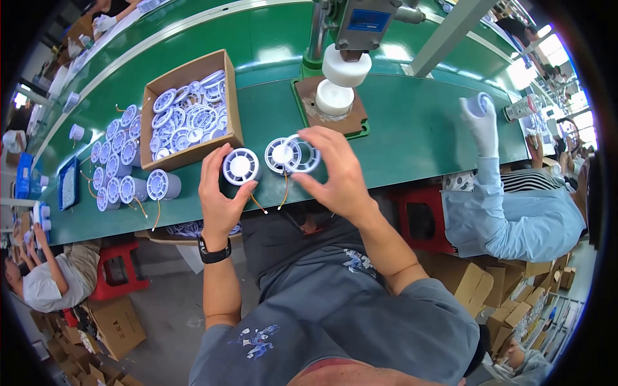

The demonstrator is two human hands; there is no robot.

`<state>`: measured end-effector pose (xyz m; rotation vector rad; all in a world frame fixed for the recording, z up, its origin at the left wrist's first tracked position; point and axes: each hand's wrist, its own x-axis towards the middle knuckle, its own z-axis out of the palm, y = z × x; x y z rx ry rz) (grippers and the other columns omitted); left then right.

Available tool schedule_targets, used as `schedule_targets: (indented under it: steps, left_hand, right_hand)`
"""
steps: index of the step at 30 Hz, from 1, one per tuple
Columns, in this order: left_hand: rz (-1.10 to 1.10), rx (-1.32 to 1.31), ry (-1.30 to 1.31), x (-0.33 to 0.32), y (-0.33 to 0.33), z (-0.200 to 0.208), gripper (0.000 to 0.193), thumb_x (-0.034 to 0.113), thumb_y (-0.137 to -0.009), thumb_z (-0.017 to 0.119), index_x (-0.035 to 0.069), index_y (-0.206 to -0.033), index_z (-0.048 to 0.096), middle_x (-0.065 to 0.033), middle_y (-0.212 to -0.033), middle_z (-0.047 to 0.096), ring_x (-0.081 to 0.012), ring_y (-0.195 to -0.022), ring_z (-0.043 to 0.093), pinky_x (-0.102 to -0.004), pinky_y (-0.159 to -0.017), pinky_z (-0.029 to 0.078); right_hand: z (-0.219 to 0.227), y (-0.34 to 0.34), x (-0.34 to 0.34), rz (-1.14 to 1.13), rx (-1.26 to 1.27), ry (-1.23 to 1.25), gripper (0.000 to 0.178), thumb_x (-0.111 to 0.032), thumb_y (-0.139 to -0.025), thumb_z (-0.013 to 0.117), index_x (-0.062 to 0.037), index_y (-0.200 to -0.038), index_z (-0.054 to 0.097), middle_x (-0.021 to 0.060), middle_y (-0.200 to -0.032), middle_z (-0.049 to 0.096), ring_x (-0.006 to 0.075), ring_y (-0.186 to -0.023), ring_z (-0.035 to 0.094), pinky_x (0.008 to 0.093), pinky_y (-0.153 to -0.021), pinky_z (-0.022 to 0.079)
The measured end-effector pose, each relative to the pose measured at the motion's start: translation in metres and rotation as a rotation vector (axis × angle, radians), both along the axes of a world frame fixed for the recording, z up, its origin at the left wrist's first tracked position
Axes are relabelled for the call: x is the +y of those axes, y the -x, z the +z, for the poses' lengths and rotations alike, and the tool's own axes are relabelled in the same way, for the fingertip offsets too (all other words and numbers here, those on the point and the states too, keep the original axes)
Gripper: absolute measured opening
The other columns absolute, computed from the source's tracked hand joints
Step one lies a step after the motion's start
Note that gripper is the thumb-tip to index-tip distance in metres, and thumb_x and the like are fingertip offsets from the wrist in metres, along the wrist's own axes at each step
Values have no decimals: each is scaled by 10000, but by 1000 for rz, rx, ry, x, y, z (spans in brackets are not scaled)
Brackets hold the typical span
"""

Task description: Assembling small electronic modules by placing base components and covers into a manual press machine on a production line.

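My left hand is closed around a small white-lilac fan unit, thumb at its near edge and fingers along its left side. A thin wire with a small connector hangs below it. To the right stands a second fan unit with its own wire. My right hand pinches a pale spoked ring between thumb and fingers. That ring overlaps the right part of the second unit and sits off-centre; whether they touch I cannot tell.
Left of my hands, a cardboard box holds many pale rings. Several fan units stand beside it on the green table. Behind is a press with white round blocks. At right, a gloved co-worker holds a pale part.
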<state>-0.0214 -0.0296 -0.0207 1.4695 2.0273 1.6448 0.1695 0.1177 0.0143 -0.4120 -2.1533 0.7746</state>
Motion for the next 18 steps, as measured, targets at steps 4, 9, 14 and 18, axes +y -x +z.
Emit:
schedule_targets:
  steps: [4, 9, 14, 18]
  left_hand:
    - [0, -49, -16, 3, -2, -2, 676, 117, -723, 827, -15, -1325, 552, -160, -1271, 571, -288, -1155, 597, -381, -987, 479]
    - [-1, -59, -13, 3, -3, -2, 693, 115, -720, 828, -15, -1342, 549, -157, -1280, 566, -285, -1156, 598, -377, -987, 480]
    - [-7, -78, -18, 3, -2, -3, 705, 113, -725, 823, -15, -1360, 544, -156, -1290, 559, -286, -1157, 596, -373, -988, 478]
    - [-6, -68, -19, 2, -2, -4, 708, 113, -727, 822, -15, -1365, 543, -155, -1294, 557, -284, -1156, 596, -372, -988, 478]
  right_hand:
    - [3, 17, -3, 35, -101, -66, 673, -125, -701, 836, -38, -1307, 557, 172, -1237, 597, 360, -1144, 570, 431, -961, 476]
    - [-2, 25, -7, -21, -131, -84, 699, -158, -694, 852, -43, -1315, 552, 170, -1209, 598, 355, -1121, 575, 434, -929, 487]
    - [-8, 29, -17, -122, -139, -59, 693, -170, -694, 856, -40, -1305, 555, 170, -1181, 592, 354, -1107, 580, 431, -920, 491]
    - [-17, 31, -17, -140, -85, -41, 706, -207, -681, 860, -47, -1298, 557, 166, -1142, 565, 338, -1028, 571, 420, -878, 480]
